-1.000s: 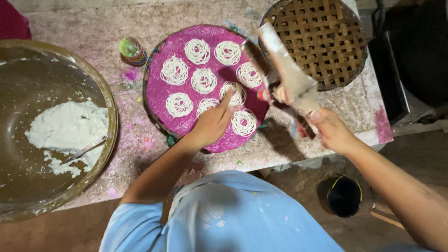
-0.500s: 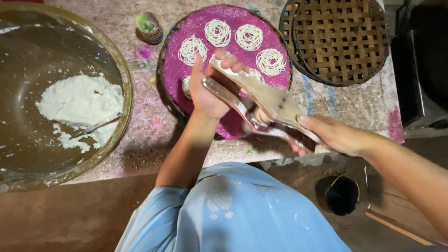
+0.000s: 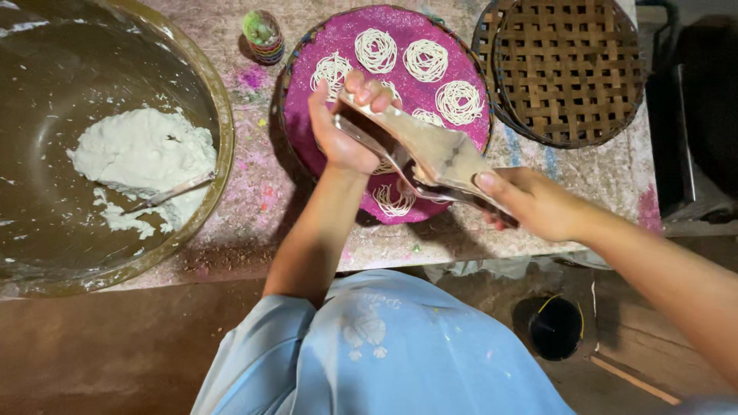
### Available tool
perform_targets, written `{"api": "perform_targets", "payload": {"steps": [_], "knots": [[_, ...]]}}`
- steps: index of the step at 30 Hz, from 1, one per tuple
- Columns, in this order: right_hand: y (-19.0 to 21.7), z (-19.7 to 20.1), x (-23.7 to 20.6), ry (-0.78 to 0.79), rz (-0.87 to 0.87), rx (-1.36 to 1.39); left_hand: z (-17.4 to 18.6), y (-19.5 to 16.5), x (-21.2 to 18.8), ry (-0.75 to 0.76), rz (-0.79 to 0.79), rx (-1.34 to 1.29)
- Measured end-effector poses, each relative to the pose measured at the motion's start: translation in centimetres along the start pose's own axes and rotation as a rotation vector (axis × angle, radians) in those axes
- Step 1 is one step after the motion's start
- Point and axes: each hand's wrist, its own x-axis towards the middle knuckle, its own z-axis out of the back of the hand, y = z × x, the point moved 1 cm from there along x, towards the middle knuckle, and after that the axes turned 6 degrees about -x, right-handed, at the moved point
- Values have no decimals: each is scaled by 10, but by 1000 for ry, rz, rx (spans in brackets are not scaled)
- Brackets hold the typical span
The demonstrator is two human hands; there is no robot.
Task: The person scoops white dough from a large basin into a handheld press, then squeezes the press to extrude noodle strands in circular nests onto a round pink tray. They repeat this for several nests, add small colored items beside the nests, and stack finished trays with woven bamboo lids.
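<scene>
Metal noodle press held over the purple round tray, right hand closed round its handles, left hand gripping its far end, white noodle coils beyond, woven basket right, dough bowl left.

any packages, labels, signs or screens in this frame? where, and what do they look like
No packages, labels, signs or screens can be made out.
Nearest thing to a container: small round cup with multicoloured stripes, on the table left of the purple round mat.
Small dark pot on the floor at lower right; no label visible.
</scene>
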Motion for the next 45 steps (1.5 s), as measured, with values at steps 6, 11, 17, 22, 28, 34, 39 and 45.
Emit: {"api": "perform_targets", "payload": {"steps": [6, 11, 17, 22, 28, 34, 39, 45], "knots": [[8, -18, -3, 68, 49, 158, 3, -13, -12, -44, -10, 41], [-3, 5, -1, 1, -95, -60, 3, 9, -2, -35, -45, 22], [-21, -3, 13, -27, 140, 145, -3, -8, 4, -343, 158, 183], [-50, -5, 12, -23, 171, 136, 21, -9, -34, -462, 655, 1062], [-78, -22, 35, -120, 293, 408, 47, -4, -55, -343, 699, 1110], [-100, -37, 39, -320, 410, 417, -2, -28, -107, 99, 346, 2179], [-84, -74, 37, -307, 575, 920, -67, -67, -133, -331, 91, 2260], [-11, -111, 61, -304, 735, 1167, -129, -221, -172, -328, -706, 2561]]}}
